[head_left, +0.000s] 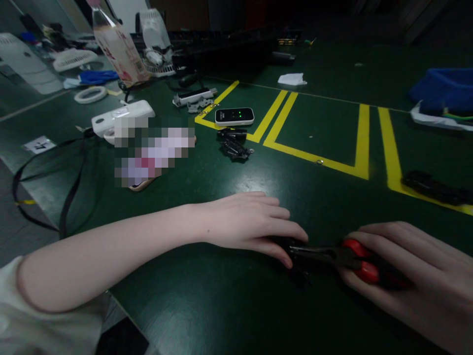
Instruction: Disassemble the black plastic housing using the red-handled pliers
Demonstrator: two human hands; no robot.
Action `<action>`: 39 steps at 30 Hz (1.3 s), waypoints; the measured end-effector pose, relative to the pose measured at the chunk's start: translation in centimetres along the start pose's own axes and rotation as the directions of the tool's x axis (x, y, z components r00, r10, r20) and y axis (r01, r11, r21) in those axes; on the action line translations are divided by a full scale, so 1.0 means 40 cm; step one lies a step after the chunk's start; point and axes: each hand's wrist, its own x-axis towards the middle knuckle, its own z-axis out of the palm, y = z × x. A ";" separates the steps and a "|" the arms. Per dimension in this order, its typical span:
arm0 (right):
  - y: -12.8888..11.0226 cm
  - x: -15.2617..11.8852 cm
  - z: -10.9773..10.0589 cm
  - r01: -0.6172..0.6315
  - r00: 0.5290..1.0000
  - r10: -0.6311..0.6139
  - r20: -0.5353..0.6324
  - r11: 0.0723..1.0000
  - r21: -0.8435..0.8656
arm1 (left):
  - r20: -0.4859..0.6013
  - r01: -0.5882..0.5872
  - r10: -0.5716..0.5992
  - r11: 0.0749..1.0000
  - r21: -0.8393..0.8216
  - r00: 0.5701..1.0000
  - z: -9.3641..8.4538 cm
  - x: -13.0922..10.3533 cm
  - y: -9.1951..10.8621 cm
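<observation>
My left hand (254, 222) is low over the green table, its thumb and index finger closed on a small black part (283, 242) that is mostly hidden. In my right hand (410, 266) is a pair of pliers (345, 257) with red handles, its jaws pointing left. The tips of the pliers meet the black part beside my left fingertips. Beyond my left hand, several black parts (234, 148) lie in a small heap.
A pixelated phone (158, 153), a white device (123, 118) and a small box with green lights (234, 117) lie beyond my left arm. A bottle (118, 47) stands far left. At the right are a black part (436, 188) and a blue bin (449, 88).
</observation>
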 end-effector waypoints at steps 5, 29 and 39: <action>-0.002 0.010 -0.003 0.032 0.999 -0.032 -0.017 0.999 -0.021 | -0.034 0.026 -0.027 0.999 -0.029 0.999 -0.005 -0.006 -0.006; -0.015 0.025 -0.007 0.031 0.999 -0.031 0.009 0.999 0.014 | -0.041 0.059 -0.062 0.997 -0.056 0.997 -0.009 -0.010 -0.011; -0.020 0.018 -0.008 0.010 0.999 -0.010 0.045 1.000 0.015 | -0.048 0.063 -0.068 0.993 -0.099 0.997 -0.011 -0.010 -0.002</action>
